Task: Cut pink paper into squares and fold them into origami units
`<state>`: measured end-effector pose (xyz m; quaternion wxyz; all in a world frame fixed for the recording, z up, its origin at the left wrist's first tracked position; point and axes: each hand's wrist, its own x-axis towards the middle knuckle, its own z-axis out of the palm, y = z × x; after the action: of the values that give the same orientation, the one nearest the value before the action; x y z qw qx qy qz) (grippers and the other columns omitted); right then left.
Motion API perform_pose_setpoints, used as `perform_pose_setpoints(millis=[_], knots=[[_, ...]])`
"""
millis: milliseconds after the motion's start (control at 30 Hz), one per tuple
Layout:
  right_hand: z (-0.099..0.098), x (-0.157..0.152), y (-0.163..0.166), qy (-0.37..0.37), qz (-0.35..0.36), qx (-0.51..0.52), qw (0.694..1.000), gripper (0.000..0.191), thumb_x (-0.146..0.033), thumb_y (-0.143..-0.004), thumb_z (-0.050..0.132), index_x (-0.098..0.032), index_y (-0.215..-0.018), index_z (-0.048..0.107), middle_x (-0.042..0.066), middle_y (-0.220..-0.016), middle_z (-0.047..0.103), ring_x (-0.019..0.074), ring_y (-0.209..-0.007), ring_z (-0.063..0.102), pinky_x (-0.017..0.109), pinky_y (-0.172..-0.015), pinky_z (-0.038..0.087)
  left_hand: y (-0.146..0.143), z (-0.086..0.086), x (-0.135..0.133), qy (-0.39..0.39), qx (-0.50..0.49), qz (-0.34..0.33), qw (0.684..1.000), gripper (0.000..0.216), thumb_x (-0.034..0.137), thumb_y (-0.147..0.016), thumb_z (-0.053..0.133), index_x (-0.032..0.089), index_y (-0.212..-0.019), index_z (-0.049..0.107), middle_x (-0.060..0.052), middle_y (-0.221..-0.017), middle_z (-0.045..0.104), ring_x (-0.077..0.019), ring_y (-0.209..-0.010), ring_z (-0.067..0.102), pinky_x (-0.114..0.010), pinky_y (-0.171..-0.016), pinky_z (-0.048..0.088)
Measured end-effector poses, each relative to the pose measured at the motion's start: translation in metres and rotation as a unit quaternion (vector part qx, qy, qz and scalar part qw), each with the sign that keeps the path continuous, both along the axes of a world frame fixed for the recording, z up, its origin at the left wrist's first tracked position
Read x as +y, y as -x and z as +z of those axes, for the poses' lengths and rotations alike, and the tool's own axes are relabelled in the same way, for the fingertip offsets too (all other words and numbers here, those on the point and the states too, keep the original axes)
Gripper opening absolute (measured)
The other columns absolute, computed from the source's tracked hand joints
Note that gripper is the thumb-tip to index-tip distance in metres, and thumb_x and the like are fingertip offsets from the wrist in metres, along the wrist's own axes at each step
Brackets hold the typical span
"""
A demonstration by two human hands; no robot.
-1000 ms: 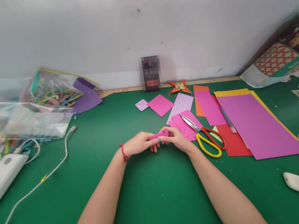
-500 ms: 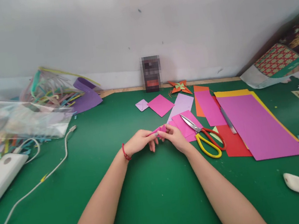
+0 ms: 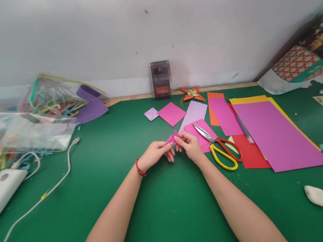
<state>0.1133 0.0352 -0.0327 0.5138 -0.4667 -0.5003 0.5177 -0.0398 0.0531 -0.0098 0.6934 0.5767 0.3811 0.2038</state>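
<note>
A small piece of folded pink paper (image 3: 169, 140) is pinched between both hands over the green table (image 3: 131, 205). My left hand (image 3: 157, 152), a red bracelet at its wrist, grips the paper's left side with the thumb on top. On the opposite side my right hand (image 3: 190, 145) holds the paper between thumb and fingers; a pointed flap stands up there. Fingers cover part of the folds. Right behind my right hand lie pink paper sheets (image 3: 202, 125) with scissors (image 3: 217, 145) resting on them, red and yellow handles toward me.
Farther back are a pink square (image 3: 171, 114), a small lilac folded piece (image 3: 151, 114) and an orange paper star (image 3: 192, 94). Large purple sheets (image 3: 280, 136) and a white case (image 3: 318, 196) lie right. A power bank (image 3: 3, 195), cable (image 3: 59, 189) and plastic bag (image 3: 30, 129) occupy the left.
My hands have shifted slightly right in view and turned the pink paper, so a pointed flap now rises near my right thumb. The view has swung a little to the right.
</note>
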Motion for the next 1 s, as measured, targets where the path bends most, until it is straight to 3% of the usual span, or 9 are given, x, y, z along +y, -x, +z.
perform_pose_setpoints(millis=[133, 233, 567, 1000], knots=[[0.000, -0.003, 0.001, 0.009, 0.060, -0.031, 0.998, 0.031, -0.049, -0.071, 0.060, -0.020, -0.062, 0.053, -0.004, -0.045, 0.050, 0.0104, -0.040, 0.045, 0.024, -0.042, 0.036, 0.006, 0.008, 0.001, 0.002, 0.030, -0.051, 0.998, 0.021, 0.030, -0.077, 0.056, 0.010, -0.075, 0.060, -0.003, -0.064, 0.066, -0.0112, -0.060, 0.061, -0.024, -0.064, 0.048], [0.001, -0.005, 0.002, 0.015, 0.091, -0.046, 0.995, 0.031, -0.048, -0.072, 0.059, -0.020, -0.061, 0.052, -0.005, -0.045, 0.049, 0.0106, -0.042, 0.045, 0.024, -0.042, 0.036, 0.007, 0.010, 0.000, -0.012, 0.046, -0.073, 0.996, 0.018, 0.028, -0.078, 0.054, 0.011, -0.075, 0.059, -0.001, -0.062, 0.064, -0.0104, -0.058, 0.061, -0.023, -0.061, 0.048], [0.004, -0.004, -0.002, 0.030, 0.082, -0.014, 0.996, 0.032, -0.048, -0.066, 0.064, -0.019, -0.057, 0.053, -0.005, -0.042, 0.049, 0.0097, -0.038, 0.043, 0.023, -0.039, 0.034, -0.001, -0.005, -0.005, -0.035, 0.021, -0.046, 0.998, 0.025, 0.034, -0.079, 0.053, 0.012, -0.067, 0.056, 0.000, -0.052, 0.063, -0.0114, -0.051, 0.061, -0.023, -0.056, 0.047], [0.004, -0.002, -0.001, 0.065, 0.085, 0.018, 0.994, 0.034, -0.049, -0.063, 0.066, -0.019, -0.057, 0.051, -0.006, -0.038, 0.048, 0.0079, -0.033, 0.040, 0.021, -0.035, 0.029, -0.002, -0.009, -0.004, -0.020, -0.023, -0.056, 0.998, 0.033, 0.044, -0.076, 0.055, 0.012, -0.068, 0.058, 0.000, -0.048, 0.062, -0.0119, -0.049, 0.059, -0.024, -0.058, 0.045]])
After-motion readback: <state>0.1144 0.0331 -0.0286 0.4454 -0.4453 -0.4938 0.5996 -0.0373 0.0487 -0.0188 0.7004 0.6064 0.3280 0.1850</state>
